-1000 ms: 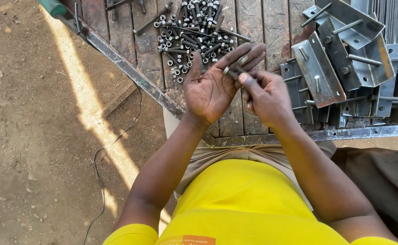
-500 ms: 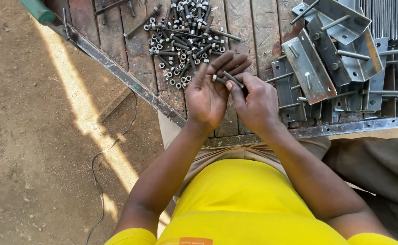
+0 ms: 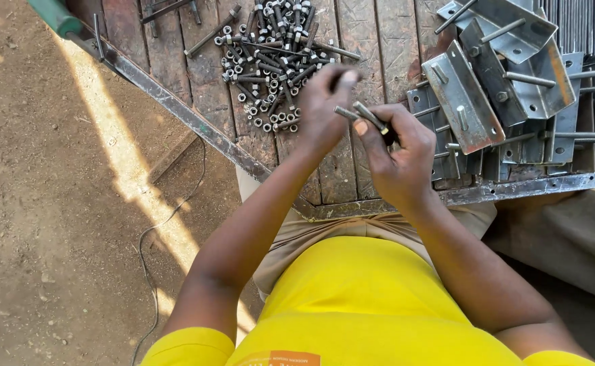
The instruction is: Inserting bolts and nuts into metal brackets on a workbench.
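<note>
Head view, looking down over a yellow shirt (image 3: 372, 305) to a wooden plank worktop (image 3: 365, 41) edged by a steel angle frame (image 3: 175, 105).

Right hand (image 3: 399, 159): the fingers are curled and pressed together round a threaded bolt (image 3: 368, 115), thumb lying along its shank. The bolt sticks out up and to the left beyond the fingertips, tilted, clear of the worktop.

Left hand (image 3: 321, 112): back of the hand toward the camera, the fingers bent over and closed on a small dark part at their tips; what the part is cannot be told. A second short threaded piece (image 3: 345, 112) shows just right of these fingers, between the two hands, close to the bolt; whether it touches the bolt cannot be told.

Both hands are held together above the worktop, near its front edge.

Just beyond and to the left of the left fingers lies a loose pile of bolts and nuts (image 3: 270, 61), spread on the planks, with single nuts scattered at its near edge.

To the right of the right fingers stands a stack of grey metal brackets (image 3: 494, 95), each with studs through it, tilted and overlapping one another.

Left of the frame is bare ground (image 3: 47, 203) with a thin cable (image 3: 152, 251) lying across it. A green handle (image 3: 53, 13) shows at the upper left corner.
</note>
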